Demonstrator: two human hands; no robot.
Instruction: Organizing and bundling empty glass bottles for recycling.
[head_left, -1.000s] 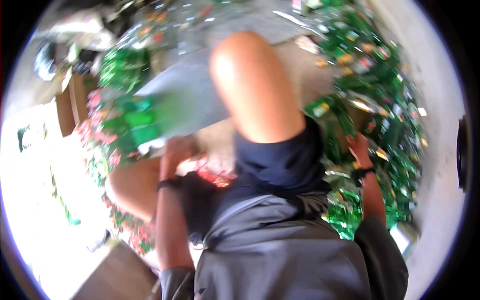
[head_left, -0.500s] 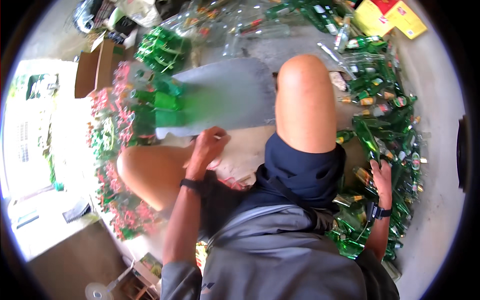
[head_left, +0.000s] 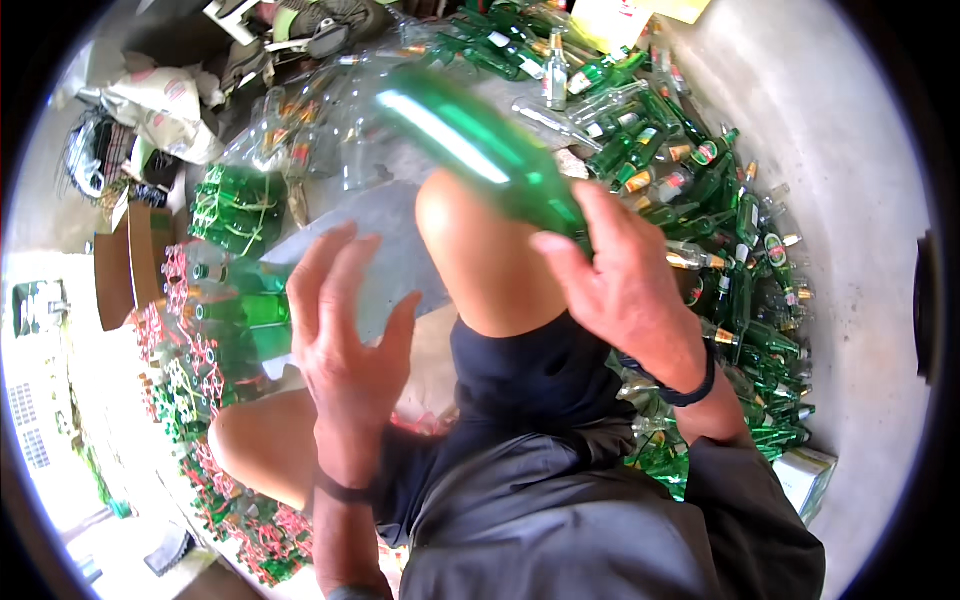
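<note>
A green glass bottle, smeared by motion, is held up over my right knee. My right hand grips it by its narrow end, and its wide body points up and to the left. To the left, my left hand is raised with fingers spread and nothing in it. Beyond that hand lies a flat grey sheet on the floor. A few green bottles lie on their sides at the sheet's left edge, partly hidden by my left hand.
Loose green bottles are heaped along the right wall, with clear ones at the far side. A tied bundle of green bottles stands near an open cardboard box. Bundles with pink ties line the left.
My right hand has lifted a green bottle from the right-hand heap and brought it over my knee. My left hand has risen and spread its fingers. The view has turned to the right.
</note>
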